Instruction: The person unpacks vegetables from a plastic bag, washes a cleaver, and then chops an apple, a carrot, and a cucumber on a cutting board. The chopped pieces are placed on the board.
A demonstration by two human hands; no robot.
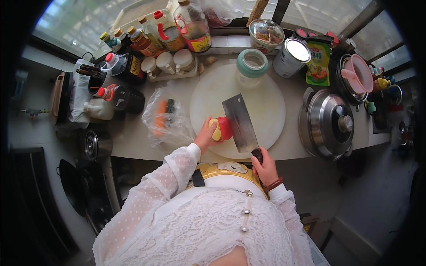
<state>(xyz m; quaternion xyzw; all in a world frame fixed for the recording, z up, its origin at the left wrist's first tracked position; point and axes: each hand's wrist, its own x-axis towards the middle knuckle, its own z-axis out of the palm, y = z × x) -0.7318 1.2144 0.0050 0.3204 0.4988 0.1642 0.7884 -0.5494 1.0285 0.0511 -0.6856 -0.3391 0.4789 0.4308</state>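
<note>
My left hand (206,135) holds a partly peeled fruit (224,128), yellow flesh on its left side and red skin on its right. In my right hand (266,167) is the dark handle of a cleaver (240,121), its wide blade pointing away from me and close beside the red side of the fruit. Both are over a round white cutting board (269,123). A jar with a teal collar (252,66) stands at the board's far edge. Left of the board lies a clear plastic bag (173,129) with an orange item and a dark green one inside.
Sauce and oil bottles (169,33) and white lidded cups (164,63) stand along the back left. A metal can (292,57), a green seasoning pouch (318,63) and a large lidded steel pot (327,124) are to the right. A black wok (71,186) is at lower left.
</note>
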